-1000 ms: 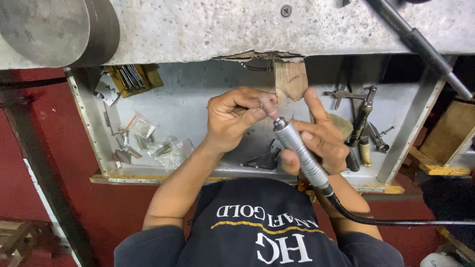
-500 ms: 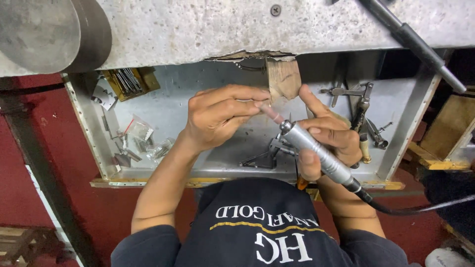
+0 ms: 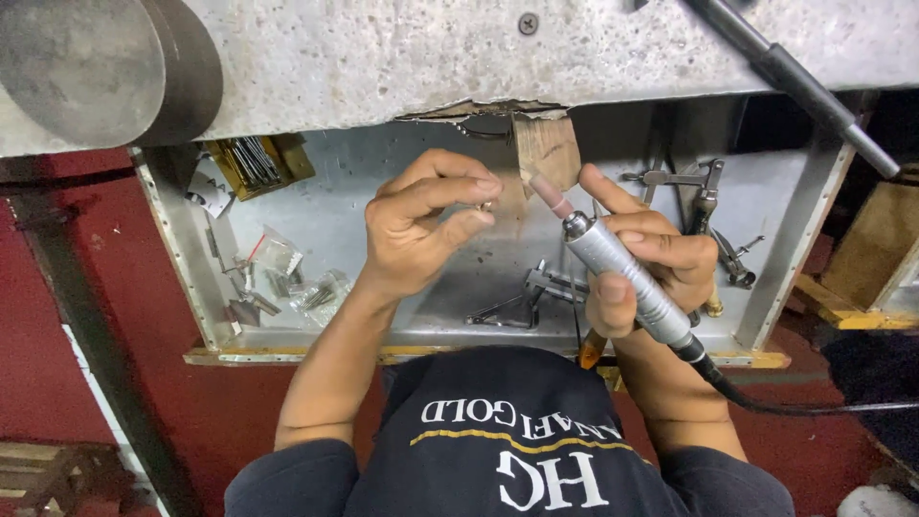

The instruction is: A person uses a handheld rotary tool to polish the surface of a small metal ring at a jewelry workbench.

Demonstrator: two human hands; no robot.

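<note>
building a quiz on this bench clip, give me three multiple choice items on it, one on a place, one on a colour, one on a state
1. Where do the small clear bags lie?
A. at the tray's left side
B. on the red floor
C. on the stone bench top

2. What colour is the tip of the rotary handpiece?
A. green
B. pinkish
C. black

3. How does the left hand stand?
A. flat and open on the tray
B. fingertips pinched on a small metal piece
C. wrapped round the handpiece

Answers:
1 A, the bags sit near the metal tray's left wall.
2 B, the tip shows pale pink by the wooden peg.
3 B, thumb and fingers close on the piece, while the right hand grips the handpiece.
</note>
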